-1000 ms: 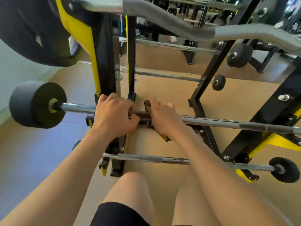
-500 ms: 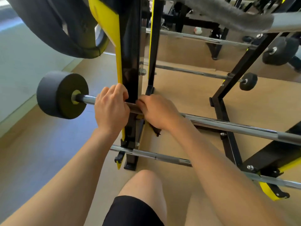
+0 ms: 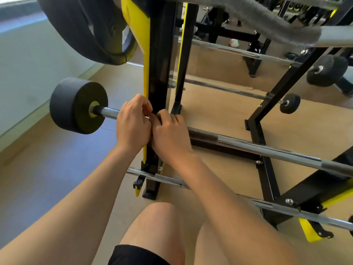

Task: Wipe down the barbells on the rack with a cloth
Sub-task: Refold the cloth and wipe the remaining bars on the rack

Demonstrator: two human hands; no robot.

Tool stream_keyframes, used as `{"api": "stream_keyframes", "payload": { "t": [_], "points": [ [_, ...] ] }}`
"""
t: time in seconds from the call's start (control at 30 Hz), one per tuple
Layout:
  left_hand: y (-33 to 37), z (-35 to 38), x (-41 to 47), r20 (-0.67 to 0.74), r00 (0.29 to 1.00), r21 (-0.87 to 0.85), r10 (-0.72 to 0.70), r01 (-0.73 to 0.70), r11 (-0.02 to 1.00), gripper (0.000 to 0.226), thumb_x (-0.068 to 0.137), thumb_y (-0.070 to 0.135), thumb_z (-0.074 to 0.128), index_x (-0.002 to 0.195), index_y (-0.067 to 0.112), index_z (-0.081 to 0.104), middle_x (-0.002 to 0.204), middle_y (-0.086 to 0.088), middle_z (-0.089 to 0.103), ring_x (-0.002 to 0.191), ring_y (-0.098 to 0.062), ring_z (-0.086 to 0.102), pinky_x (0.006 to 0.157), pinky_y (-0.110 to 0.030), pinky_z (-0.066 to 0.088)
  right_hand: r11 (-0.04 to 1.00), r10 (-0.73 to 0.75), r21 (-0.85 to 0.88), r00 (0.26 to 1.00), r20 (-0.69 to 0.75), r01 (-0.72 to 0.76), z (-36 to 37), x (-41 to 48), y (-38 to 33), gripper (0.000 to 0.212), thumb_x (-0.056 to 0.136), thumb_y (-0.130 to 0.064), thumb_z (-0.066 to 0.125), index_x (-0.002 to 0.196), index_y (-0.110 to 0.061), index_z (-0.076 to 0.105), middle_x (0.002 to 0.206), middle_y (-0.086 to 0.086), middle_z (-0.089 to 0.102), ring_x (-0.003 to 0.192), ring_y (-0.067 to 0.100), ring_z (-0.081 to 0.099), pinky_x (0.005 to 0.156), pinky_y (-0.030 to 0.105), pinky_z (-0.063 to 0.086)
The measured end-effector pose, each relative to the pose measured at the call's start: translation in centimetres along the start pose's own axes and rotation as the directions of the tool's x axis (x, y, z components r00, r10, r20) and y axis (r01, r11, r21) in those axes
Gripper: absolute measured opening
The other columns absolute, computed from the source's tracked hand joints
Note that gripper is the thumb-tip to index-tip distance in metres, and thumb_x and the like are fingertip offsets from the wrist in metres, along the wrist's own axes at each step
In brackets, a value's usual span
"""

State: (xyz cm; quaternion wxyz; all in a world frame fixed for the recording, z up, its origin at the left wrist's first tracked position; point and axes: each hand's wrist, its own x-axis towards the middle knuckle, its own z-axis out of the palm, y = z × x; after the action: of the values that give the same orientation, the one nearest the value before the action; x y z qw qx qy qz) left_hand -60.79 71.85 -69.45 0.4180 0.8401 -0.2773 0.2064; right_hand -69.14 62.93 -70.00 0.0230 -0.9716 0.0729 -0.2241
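A chrome barbell with a black end weight lies across the black and yellow rack. My left hand grips the bar just left of the rack's upright, fingers curled over it. My right hand touches the left one and curls over the bar at the upright. A dark brown cloth shows on the bar right beside my right hand; the part under the hand is hidden.
A second chrome bar rests lower on the rack, near my knees. More barbells lie on the rack's far side. A large black plate and a grey curved bar hang overhead. A pale wall runs along the left.
My hands have closed together at the rack upright; the right hand slid left along the bar until it met the left. The view has shifted right and nearer.
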Motion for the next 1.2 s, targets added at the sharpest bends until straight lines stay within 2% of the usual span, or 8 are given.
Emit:
{"api": "stream_keyframes", "payload": {
  "t": [0.13, 0.33, 0.47, 0.6, 0.77, 0.9, 0.97, 1.2],
  "points": [
    [0.2, 0.2, -0.7, 0.004, 0.999, 0.080, -0.038, 0.038, 0.996, 0.033, 0.086, -0.013, 0.058, 0.092, 0.019, 0.059, 0.087, 0.005, 0.060, 0.086, -0.019, 0.052, 0.069, -0.032, 0.042, 0.996, 0.022, -0.081, 1.000, 0.015, -0.021, -2.6, -3.2, 5.1, 0.043, 0.102, -0.028, 0.061, 0.145, -0.024, 0.058, 0.131, 0.010, 0.058, 0.112, 0.029, 0.063, 0.099, 0.049, 0.043],
    [0.4, 0.2, -0.9, 0.010, 0.997, 0.097, -0.074, 0.072, 0.993, 0.036, 0.087, -0.009, 0.064, 0.095, 0.026, 0.063, 0.090, 0.007, 0.065, 0.094, -0.019, 0.050, 0.096, -0.042, 0.045, 0.972, 0.216, -0.109, 0.974, 0.073, -0.207, -5.2, -7.1, 9.6, 0.039, 0.108, -0.035, 0.049, 0.146, -0.023, 0.052, 0.134, 0.008, 0.051, 0.121, 0.027, 0.057, 0.118, 0.054, 0.036],
    [0.8, -0.3, -0.6, 0.071, 0.981, -0.052, -0.178, 0.182, 0.982, 0.046, 0.082, -0.016, 0.056, 0.100, 0.026, 0.058, 0.093, 0.012, 0.068, 0.099, -0.023, 0.059, 0.089, -0.045, 0.050, 0.998, 0.023, 0.064, 0.998, 0.054, -0.026, -3.4, -3.4, 4.5, 0.040, 0.107, -0.023, 0.055, 0.145, -0.009, 0.054, 0.129, 0.014, 0.055, 0.105, 0.027, 0.066, 0.091, 0.035, 0.057],
    [0.8, -1.4, -0.8, 0.115, 0.938, -0.347, -0.326, 0.346, 0.872, 0.041, 0.087, -0.016, 0.046, 0.108, 0.018, 0.055, 0.095, 0.001, 0.062, 0.088, -0.014, 0.063, 0.077, -0.033, 0.058, 0.989, -0.142, 0.040, 0.989, 0.039, 0.140, -0.4, 0.3, -0.7, 0.058, 0.096, -0.002, 0.068, 0.150, -0.005, 0.047, 0.132, 0.019, 0.053, 0.114, 0.039, 0.062, 0.097, 0.044, 0.057],
    [1.4, -1.7, -1.1, 0.069, 0.915, -0.375, -0.397, 0.393, 0.840, 0.041, 0.084, -0.017, 0.042, 0.103, 0.016, 0.057, 0.097, -0.004, 0.065, 0.090, -0.014, 0.063, 0.079, -0.027, 0.057, 0.965, -0.196, -0.169, 0.980, 0.032, 0.198, -0.1, -0.3, 1.0, 0.068, 0.097, -0.014, 0.067, 0.157, -0.013, 0.035, 0.142, 0.015, 0.045, 0.123, 0.034, 0.058, 0.102, 0.048, 0.043],
    [2.0, -1.6, -1.6, -0.055, 0.954, -0.205, -0.296, 0.279, 0.938, 0.040, 0.077, -0.019, 0.045, 0.082, 0.016, 0.064, 0.077, 0.005, 0.062, 0.076, -0.013, 0.060, 0.067, -0.018, 0.049, 0.975, -0.120, -0.191, 0.993, -0.016, 0.115, -1.1, -1.7, 3.2, 0.062, 0.089, -0.012, 0.074, 0.147, -0.015, 0.052, 0.138, 0.013, 0.054, 0.118, 0.032, 0.063, 0.103, 0.050, 0.045],
    [2.2, -1.4, -1.8, -0.109, 0.970, -0.091, -0.217, 0.207, 0.974, 0.037, 0.077, -0.015, 0.049, 0.073, 0.017, 0.067, 0.074, 0.003, 0.063, 0.075, -0.018, 0.059, 0.066, -0.025, 0.046, 0.985, -0.084, -0.158, 0.995, -0.059, 0.074, -1.2, -2.7, 4.0, 0.054, 0.087, -0.017, 0.078, 0.138, -0.015, 0.060, 0.131, 0.011, 0.058, 0.112, 0.030, 0.066, 0.100, 0.046, 0.048],
    [2.8, 0.1, -1.9, -0.260, 0.948, 0.059, -0.181, 0.203, 0.977, 0.035, 0.077, -0.009, 0.050, 0.072, 0.018, 0.070, 0.072, 0.003, 0.064, 0.072, -0.018, 0.057, 0.055, -0.021, 0.034, 0.997, -0.036, -0.079, 0.992, -0.117, 0.027, -1.2, -2.0, 4.5, 0.042, 0.080, -0.032, 0.077, 0.115, -0.014, 0.063, 0.114, 0.008, 0.058, 0.092, 0.025, 0.063, 0.091, 0.039, 0.046]
  ]
}}
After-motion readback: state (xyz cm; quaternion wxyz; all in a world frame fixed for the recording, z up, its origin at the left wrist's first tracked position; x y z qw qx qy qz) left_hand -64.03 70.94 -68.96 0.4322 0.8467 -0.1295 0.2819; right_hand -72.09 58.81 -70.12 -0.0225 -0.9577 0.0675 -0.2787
